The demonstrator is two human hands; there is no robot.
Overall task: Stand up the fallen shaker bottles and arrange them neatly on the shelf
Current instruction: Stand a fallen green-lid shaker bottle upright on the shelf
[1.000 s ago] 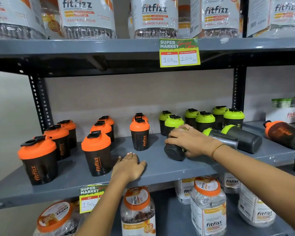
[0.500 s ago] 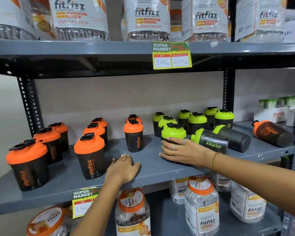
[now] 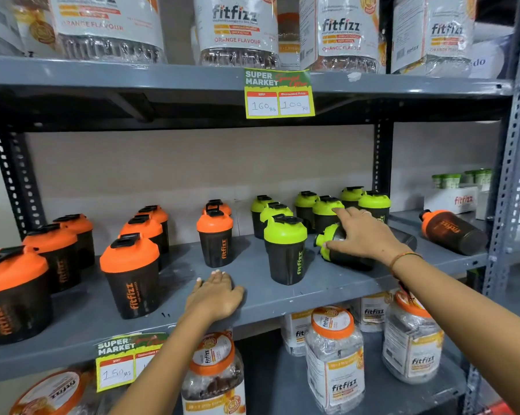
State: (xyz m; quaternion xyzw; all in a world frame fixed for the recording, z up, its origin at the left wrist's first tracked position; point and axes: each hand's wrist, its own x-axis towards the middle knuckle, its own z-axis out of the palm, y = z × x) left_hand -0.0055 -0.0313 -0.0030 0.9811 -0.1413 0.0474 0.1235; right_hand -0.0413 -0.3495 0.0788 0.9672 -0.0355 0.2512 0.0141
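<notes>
A green-lidded shaker [image 3: 285, 250] stands upright alone near the front of the grey shelf [image 3: 327, 284]. To its right a fallen green-lidded shaker [image 3: 327, 245] lies on its side. My right hand [image 3: 365, 235] is laid over it, thumb by the lid and fingers spread. Behind that hand, the dark body of a second fallen shaker [image 3: 404, 236] shows. A fallen orange-lidded shaker [image 3: 453, 232] lies further right. My left hand [image 3: 213, 295] rests flat on the shelf's front edge, holding nothing.
Upright orange-lidded shakers [image 3: 129, 274] fill the shelf's left half in rows, and upright green-lidded ones [image 3: 324, 209] stand at the back. Large fitfizz jars [image 3: 335, 360] sit on the shelf below and above. A steel upright [image 3: 510, 175] bounds the right side.
My right hand stood one green-lidded shaker upright, let go of it, and moved right onto the fallen one beside it. My left hand stayed on the shelf edge.
</notes>
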